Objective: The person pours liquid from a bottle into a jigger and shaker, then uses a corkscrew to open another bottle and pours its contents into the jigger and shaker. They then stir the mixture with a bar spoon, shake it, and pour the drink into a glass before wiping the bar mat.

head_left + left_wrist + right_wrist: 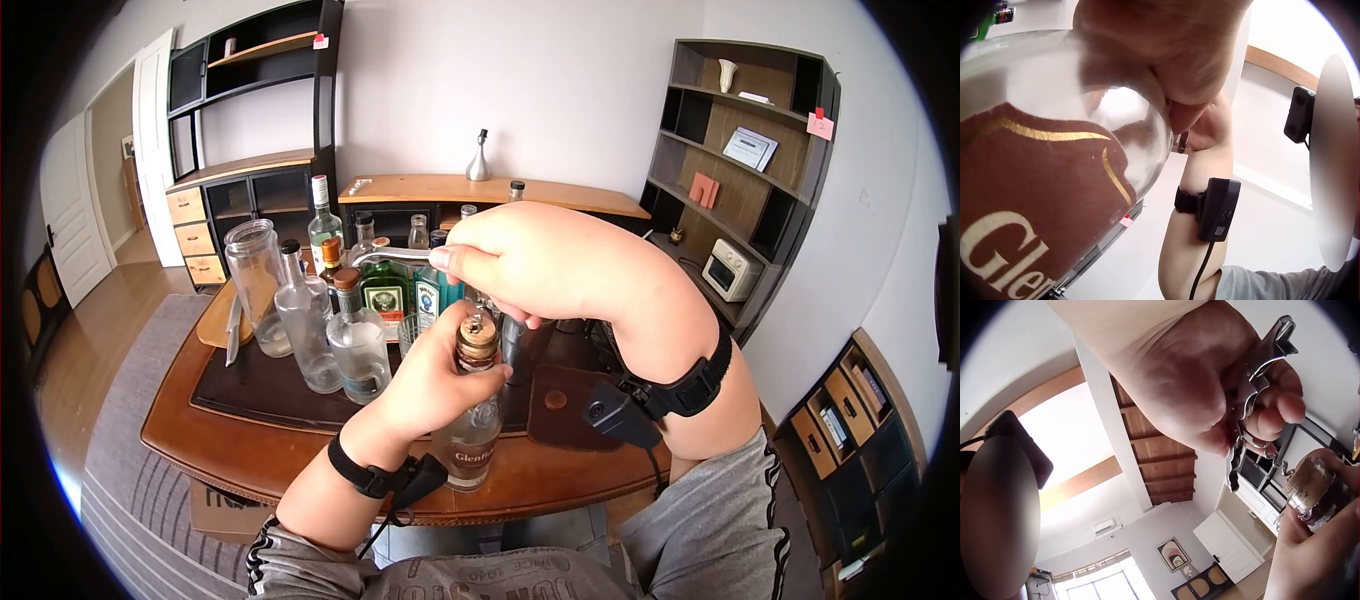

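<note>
My left hand (pixel 430 380) grips the neck of a clear glass bottle (pixel 470 455) near the table's front edge, and its brown label (pixel 1029 200) fills much of the left wrist view. A cork (pixel 1302 478) shows at the bottle's mouth, above the left thumb. Over it, my right hand (pixel 545 255) holds a metal waiter's corkscrew (pixel 1260 365), its handle sticking out leftward past the thumb in the head view. The spiral worm (pixel 1279 464) points at the cork, its tip right by the cork's top in the right wrist view.
Several bottles stand close beyond my hands, among them a green one with an orange label (pixel 385 295) and a clear cork-topped one (pixel 358 345). A tall glass jar (pixel 262 290) and a knife (pixel 233 332) are at the left. A round brown cap (pixel 555 400) lies on the right.
</note>
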Tool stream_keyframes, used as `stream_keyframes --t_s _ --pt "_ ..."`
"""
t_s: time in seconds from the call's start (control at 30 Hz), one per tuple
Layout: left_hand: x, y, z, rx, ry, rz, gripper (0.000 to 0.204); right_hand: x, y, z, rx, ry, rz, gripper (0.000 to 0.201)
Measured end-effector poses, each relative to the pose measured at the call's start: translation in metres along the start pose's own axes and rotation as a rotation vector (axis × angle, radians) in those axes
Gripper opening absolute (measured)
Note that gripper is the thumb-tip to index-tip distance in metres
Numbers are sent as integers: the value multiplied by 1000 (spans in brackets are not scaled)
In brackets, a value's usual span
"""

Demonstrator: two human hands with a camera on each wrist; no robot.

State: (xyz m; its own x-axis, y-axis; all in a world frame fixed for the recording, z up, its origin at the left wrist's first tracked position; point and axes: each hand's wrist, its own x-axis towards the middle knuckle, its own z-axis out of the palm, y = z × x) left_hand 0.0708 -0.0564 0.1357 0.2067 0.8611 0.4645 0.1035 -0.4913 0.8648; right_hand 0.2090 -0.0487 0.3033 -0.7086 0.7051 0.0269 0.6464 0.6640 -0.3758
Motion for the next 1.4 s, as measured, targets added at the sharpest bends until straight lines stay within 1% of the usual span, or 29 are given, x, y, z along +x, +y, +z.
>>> stream_keyframes --t_s 0.1,0.2,0.3,0.4,0.43,0.47,0.53,0.57,0.63,0.73,0.83,0.93,1.03,1.13,1.17,1.23,1.33,1.4 --pt "-2 4 0 28 7 -4 46 5 4 0 4 -41 -11 39" --pt "-7 15 3 125 42 78 45 13 11 -7 -24 -153 -48 41" --pt "0 15 19 -91 173 294 31 15 7 -14 -60 -211 -116 40" --pt "2 23 16 18 82 278 18 14 -2 -18 -32 -243 -153 37" --pt "3 24 22 -22 132 325 1 15 -4 -20 -14 -254 -157 37" --pt "3 23 19 -2 138 303 4 13 3 -26 -19 -136 -251 34" --pt "0 18 12 34 149 258 13 8 10 -32 108 -45 -246 40" --pt "1 20 14 37 180 279 22 10 17 -34 90 -41 -403 43" --pt "2 16 12 43 168 270 21 18 37 -32 53 -34 -721 49" --pt "2 16 12 37 165 262 20 23 45 -32 41 -187 -681 52" --pt "2 14 13 33 175 270 20 21 44 -33 127 -294 -582 52" --pt "1 16 13 49 174 264 20 28 57 -36 307 -405 -648 48" --pt "2 14 12 59 174 249 20 28 50 -25 267 -308 -699 49" --pt "4 3 13 -7 194 273 23 23 39 0 45 -69 -699 47" --pt "5 0 14 -41 204 289 24 23 39 6 62 -15 -715 44" --pt "6 1 15 -69 220 264 18 23 41 15 97 92 -747 39" --pt "6 5 16 -53 228 243 17 20 40 18 141 132 -731 30" --pt "5 5 16 -15 209 251 19 19 38 19 150 129 -716 26"
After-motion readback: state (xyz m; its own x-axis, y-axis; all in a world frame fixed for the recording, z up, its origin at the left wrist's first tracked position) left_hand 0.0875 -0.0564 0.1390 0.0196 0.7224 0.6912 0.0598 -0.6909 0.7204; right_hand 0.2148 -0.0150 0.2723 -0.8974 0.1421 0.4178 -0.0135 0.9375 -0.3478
